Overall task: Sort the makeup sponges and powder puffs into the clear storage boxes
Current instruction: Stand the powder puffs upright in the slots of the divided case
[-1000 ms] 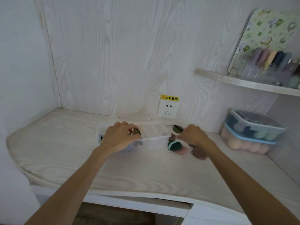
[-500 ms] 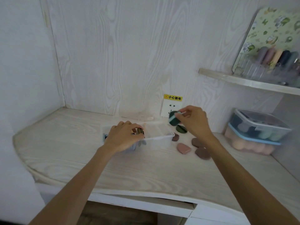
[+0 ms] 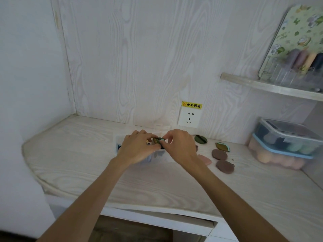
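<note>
Now both hands meet right over the clear plastic storage box [image 3: 158, 155] at the back of the pale wood-grain table [image 3: 87, 154]. The right hand [image 3: 181, 145] pinches a small dark green puff with a mint-green edge [image 3: 161, 141] between thumb and fingertips, and the left hand [image 3: 138, 147], fingers curled, touches the same cluster of dark puffs from the other side. The puff sits directly between the two hands, just above the box's open top, so the drop looks to be straight down; whether it stands on edge I cannot tell.

Loose pieces wait to the right of the right hand: a dark green round puff [image 3: 201, 139] near the wall, a teal-edged olive puff [image 3: 222, 146], two brown oval puffs [image 3: 219, 154] [image 3: 225, 166], and a pink flat sponge [image 3: 204, 159] closest. The right hand is clearly nearer all of them.
</note>
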`<state>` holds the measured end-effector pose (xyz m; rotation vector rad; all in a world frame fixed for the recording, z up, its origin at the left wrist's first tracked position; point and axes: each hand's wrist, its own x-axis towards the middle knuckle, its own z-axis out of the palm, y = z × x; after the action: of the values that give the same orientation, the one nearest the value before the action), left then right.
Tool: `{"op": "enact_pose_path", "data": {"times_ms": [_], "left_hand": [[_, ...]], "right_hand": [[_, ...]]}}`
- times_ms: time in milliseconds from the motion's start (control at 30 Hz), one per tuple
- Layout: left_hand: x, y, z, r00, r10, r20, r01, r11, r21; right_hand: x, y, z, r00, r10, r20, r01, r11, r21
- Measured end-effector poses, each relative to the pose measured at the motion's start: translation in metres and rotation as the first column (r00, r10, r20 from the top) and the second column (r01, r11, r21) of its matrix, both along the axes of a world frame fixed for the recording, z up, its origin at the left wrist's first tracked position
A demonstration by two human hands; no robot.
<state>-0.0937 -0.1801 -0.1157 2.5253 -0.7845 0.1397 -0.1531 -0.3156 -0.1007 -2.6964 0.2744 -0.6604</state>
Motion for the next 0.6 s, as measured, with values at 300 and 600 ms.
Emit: {"op": "enact_pose_path", "data": {"times_ms": [300,600], "left_hand": [[-0.007,0.007,0.000,0.961,-0.068,0.269,0.101,0.989,-0.111],[-0.010,0.009,-0.008,0.929,-0.148,0.338,0.160,0.987,-0.007]], "right_hand": [[-0.011,-0.020,-0.011,0.985,0.166,0.052,-0.157,0.978,-0.141],[-0.018,-0.023,-0.011,0.970,0.241,-0.028,-0.243,0.960,-0.138]]}}
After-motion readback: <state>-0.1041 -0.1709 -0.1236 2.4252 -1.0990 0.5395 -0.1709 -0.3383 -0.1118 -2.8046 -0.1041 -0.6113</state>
